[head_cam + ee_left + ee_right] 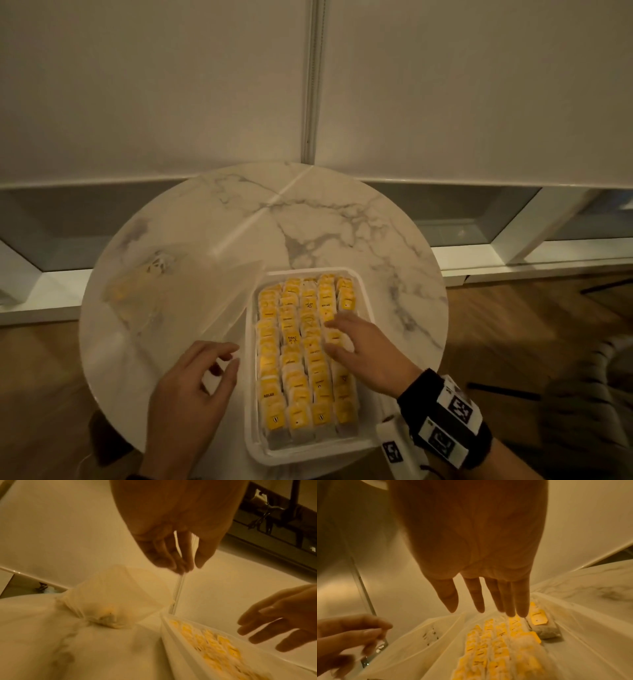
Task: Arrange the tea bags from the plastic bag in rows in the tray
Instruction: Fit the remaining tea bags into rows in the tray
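Note:
A white tray [294,457] on the near side of the round marble table [325,222] holds several rows of yellow-tagged tea bags [294,342]. My right hand [337,337] lies over the tray's right rows, fingers straight and spread, fingertips on the tea bags [496,649]. A clear plastic bag [164,291] lies left of the tray with a few tea bags bunched at its far end [106,614]. My left hand [226,359] hovers by the tray's left wall at the bag's mouth, fingers loosely curled and holding nothing. The left wrist view shows those fingers [164,558] hanging above the table.
Pale blinds and a low white sill [513,260] run behind the table. Wooden floor [41,394] surrounds it, and a dark chair [582,377] stands to the right. Bare marble lies beyond the tray and to its right.

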Action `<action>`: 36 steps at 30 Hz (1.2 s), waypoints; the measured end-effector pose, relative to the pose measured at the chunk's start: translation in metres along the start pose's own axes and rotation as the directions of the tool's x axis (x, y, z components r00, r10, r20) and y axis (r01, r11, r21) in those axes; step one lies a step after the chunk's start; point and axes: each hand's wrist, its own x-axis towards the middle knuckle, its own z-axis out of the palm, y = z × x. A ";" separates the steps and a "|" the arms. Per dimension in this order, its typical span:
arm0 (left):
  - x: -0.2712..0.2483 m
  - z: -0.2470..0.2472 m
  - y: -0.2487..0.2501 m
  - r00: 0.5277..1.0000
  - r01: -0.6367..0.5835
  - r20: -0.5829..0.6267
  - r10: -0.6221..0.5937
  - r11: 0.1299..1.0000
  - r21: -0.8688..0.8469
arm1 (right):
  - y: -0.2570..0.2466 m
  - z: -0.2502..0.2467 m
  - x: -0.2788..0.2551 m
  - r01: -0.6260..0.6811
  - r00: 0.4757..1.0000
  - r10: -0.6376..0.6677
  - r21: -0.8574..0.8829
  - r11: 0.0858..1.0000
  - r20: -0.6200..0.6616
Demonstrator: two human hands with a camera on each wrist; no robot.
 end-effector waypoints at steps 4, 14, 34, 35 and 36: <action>0.016 -0.007 -0.020 0.981 -0.127 -0.123 0.147 0.979 0.157 | -0.017 0.009 -0.041 0.037 0.998 -0.041 0.087 0.996 0.046; 0.028 0.007 -0.081 0.980 0.175 -0.124 -0.157 0.973 0.152 | 0.012 0.098 -0.067 0.082 0.924 -0.119 0.116 0.990 0.365; 0.067 -0.083 -0.041 0.935 0.110 -0.345 -0.087 0.993 0.046 | -0.166 0.056 0.069 0.546 0.832 -0.505 -0.171 0.820 0.232; 0.066 -0.084 -0.042 0.933 0.124 -0.345 -0.103 0.992 0.037 | -0.170 0.056 0.074 0.522 0.836 -0.477 -0.126 0.843 0.272; 0.066 -0.084 -0.043 0.933 0.137 -0.339 -0.118 0.990 0.033 | -0.174 0.056 0.079 0.490 0.845 -0.456 -0.060 0.870 0.280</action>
